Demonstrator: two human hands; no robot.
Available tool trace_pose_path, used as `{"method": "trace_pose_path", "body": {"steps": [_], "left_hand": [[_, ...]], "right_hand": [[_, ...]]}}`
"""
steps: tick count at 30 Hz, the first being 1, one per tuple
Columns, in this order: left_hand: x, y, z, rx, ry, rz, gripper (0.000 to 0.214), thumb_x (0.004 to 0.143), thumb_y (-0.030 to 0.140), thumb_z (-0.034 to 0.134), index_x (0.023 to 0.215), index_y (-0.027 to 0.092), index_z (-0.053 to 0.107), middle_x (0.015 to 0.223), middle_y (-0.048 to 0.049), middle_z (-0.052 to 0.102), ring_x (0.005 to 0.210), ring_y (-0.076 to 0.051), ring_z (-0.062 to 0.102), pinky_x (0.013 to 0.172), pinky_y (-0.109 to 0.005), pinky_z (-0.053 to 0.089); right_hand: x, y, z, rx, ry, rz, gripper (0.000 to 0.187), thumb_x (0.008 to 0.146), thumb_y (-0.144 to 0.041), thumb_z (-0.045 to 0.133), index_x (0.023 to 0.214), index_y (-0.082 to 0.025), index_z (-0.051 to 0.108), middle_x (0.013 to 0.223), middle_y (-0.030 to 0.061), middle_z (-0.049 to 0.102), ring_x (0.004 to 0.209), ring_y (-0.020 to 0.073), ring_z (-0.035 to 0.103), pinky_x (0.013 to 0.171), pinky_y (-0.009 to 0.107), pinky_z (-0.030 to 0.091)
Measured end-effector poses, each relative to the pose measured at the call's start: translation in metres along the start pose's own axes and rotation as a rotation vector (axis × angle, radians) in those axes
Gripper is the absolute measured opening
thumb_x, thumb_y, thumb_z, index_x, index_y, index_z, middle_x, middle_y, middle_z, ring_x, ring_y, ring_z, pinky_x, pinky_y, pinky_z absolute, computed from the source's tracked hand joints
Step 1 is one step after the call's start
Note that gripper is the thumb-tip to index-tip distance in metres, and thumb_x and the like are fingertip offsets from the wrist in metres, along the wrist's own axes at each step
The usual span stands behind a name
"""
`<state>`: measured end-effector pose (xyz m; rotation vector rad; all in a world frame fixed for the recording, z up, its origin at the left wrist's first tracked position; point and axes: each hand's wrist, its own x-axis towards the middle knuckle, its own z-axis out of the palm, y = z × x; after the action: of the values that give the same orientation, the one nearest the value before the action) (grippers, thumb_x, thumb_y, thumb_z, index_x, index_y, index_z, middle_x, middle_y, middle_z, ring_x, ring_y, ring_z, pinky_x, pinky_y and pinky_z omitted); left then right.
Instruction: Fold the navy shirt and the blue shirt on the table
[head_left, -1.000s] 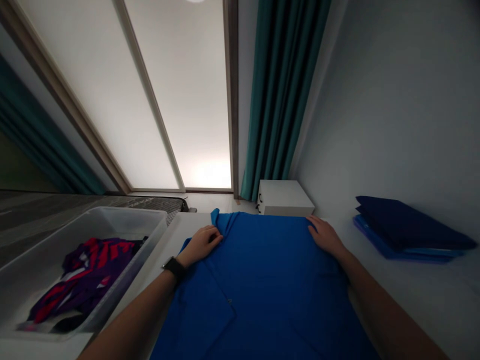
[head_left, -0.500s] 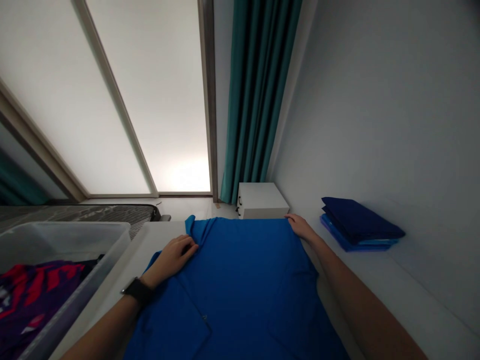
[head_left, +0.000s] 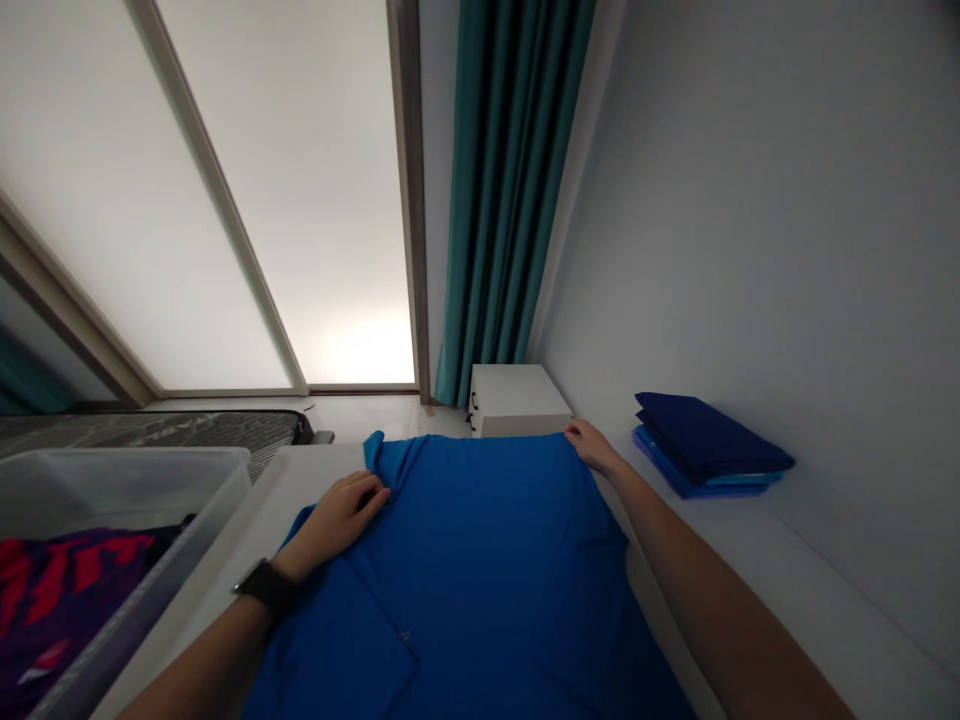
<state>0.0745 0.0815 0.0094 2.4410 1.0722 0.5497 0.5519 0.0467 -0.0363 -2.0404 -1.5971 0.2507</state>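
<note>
Both hands lie flat, fingers spread, on a blue shirt [head_left: 487, 560] laid out on the white table [head_left: 757, 560]: left hand [head_left: 337, 515] near its collar, right hand [head_left: 592, 447] at the far right corner.

The shirt [head_left: 487, 570] runs off the bottom edge. Left of it, the bin [head_left: 196, 520] and its striped garment [head_left: 60, 580] are cropped.

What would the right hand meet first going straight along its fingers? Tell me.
Likely the small white cabinet. The right hand rests on the far corner of the blue shirt, pointing toward it; the cabinet may stand lower, so depth is unclear.
</note>
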Motion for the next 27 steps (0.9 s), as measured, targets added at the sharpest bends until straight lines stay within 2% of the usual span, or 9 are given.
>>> {"method": "trace_pose_path", "body": {"steps": [5,7,10,13,16,20,23,27], "left_hand": [[0.0,0.0,0.0,-0.005,-0.004,0.006,0.04,0.09,0.05,0.039,0.071,0.02,0.058,0.076,-0.0054,0.061,0.074,-0.022,0.057,0.071,-0.034,0.047],[0.0,0.0,0.001,-0.01,0.002,0.003,0.04,0.09,0.05,0.04,0.071,0.021,0.059,0.076,-0.0053,0.061,0.075,-0.022,0.057,0.072,-0.033,0.047],[-0.001,0.002,0.0,-0.014,0.007,-0.004,0.039,0.089,0.051,0.041,0.071,0.021,0.058,0.076,-0.0052,0.061,0.075,-0.022,0.057,0.072,-0.033,0.047],[-0.001,0.004,-0.001,-0.011,0.006,-0.006,0.038,0.089,0.05,0.041,0.072,0.021,0.059,0.077,-0.0055,0.061,0.076,-0.022,0.056,0.073,-0.033,0.047],[-0.002,0.003,-0.001,-0.002,0.007,-0.002,0.038,0.089,0.05,0.042,0.072,0.021,0.059,0.077,-0.0058,0.061,0.076,-0.022,0.056,0.073,-0.034,0.047],[-0.002,0.0,0.001,0.008,0.007,-0.008,0.037,0.089,0.05,0.043,0.073,0.021,0.06,0.078,-0.006,0.061,0.076,-0.022,0.056,0.074,-0.035,0.047],[-0.001,-0.003,0.003,0.003,0.005,-0.009,0.036,0.089,0.049,0.044,0.073,0.02,0.059,0.078,-0.0058,0.062,0.075,-0.022,0.056,0.074,-0.034,0.046],[-0.001,-0.006,0.004,0.028,0.006,0.011,0.036,0.09,0.048,0.042,0.074,0.02,0.059,0.077,-0.0054,0.061,0.075,-0.022,0.056,0.074,-0.034,0.046]], "right_hand": [[-0.019,-0.02,-0.02,0.009,0.07,-0.108,0.015,0.085,-0.021,0.044,0.081,-0.019,0.058,0.094,0.008,0.06,0.095,0.0197,0.055,0.089,0.032,0.043],[-0.038,-0.035,-0.028,0.01,0.084,-0.178,0.013,0.086,-0.023,0.045,0.082,-0.02,0.057,0.094,0.0073,0.057,0.097,0.0207,0.054,0.093,0.035,0.042],[-0.077,-0.061,-0.033,-0.036,0.108,-0.368,0.013,0.089,-0.023,0.044,0.085,-0.02,0.056,0.095,0.0088,0.055,0.096,0.0228,0.053,0.092,0.039,0.043],[-0.115,-0.083,-0.028,-0.078,0.005,-0.452,0.012,0.088,-0.019,0.044,0.086,-0.021,0.055,0.104,0.0108,0.057,0.104,0.0252,0.052,0.093,0.042,0.043],[-0.137,-0.096,-0.022,-0.13,-0.143,-0.473,0.013,0.088,-0.016,0.043,0.085,-0.021,0.055,0.111,0.012,0.059,0.111,0.0258,0.052,0.095,0.043,0.042],[-0.133,-0.106,-0.023,-0.185,-0.253,-0.441,0.017,0.09,-0.021,0.041,0.085,-0.021,0.057,0.096,0.0087,0.063,0.092,0.0224,0.058,0.089,0.04,0.044],[-0.119,-0.115,-0.027,-0.212,-0.263,-0.406,0.023,0.094,-0.022,0.036,0.088,-0.021,0.058,0.089,0.006,0.065,0.083,0.0202,0.059,0.086,0.038,0.043],[-0.101,-0.125,-0.018,-0.284,-0.222,-0.381,0.024,0.094,-0.019,0.036,0.095,-0.019,0.06,0.094,0.0076,0.066,0.086,0.0221,0.061,0.082,0.038,0.044]]}}
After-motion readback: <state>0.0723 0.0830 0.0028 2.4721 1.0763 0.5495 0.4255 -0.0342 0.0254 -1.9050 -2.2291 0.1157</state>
